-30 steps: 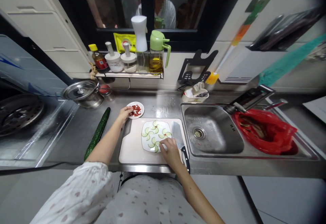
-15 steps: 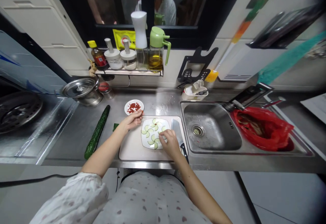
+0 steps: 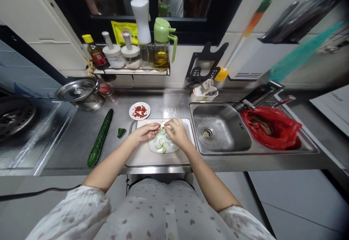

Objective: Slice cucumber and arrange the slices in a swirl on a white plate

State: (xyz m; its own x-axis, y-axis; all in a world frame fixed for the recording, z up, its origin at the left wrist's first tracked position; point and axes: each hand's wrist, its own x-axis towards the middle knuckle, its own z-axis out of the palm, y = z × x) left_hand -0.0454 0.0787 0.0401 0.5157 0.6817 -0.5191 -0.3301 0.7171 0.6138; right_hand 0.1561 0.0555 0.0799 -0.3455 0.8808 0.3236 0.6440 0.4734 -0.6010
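At the bottom centre of the frame, a pale chopping board [image 3: 139, 160] is lying on the counter [image 3: 69, 156], and a white plate [image 3: 172, 148] is resting on it, carrying pale green slices [image 3: 164, 150] arranged in swirls. Over the plate's upper part both hands are meeting: the left hand [image 3: 145, 132] is pinching a tiny red piece [image 3: 159, 125] between nearly closed fingers, while the right hand [image 3: 176, 131] is bending its fingers close beside it — whether they are gripping anything, I cannot tell. Left of centre, a whole cucumber [image 3: 100, 138] is lying near a cut green end [image 3: 121, 132]. Farther up, a small dish [image 3: 131, 113] is holding red bits [image 3: 140, 111].
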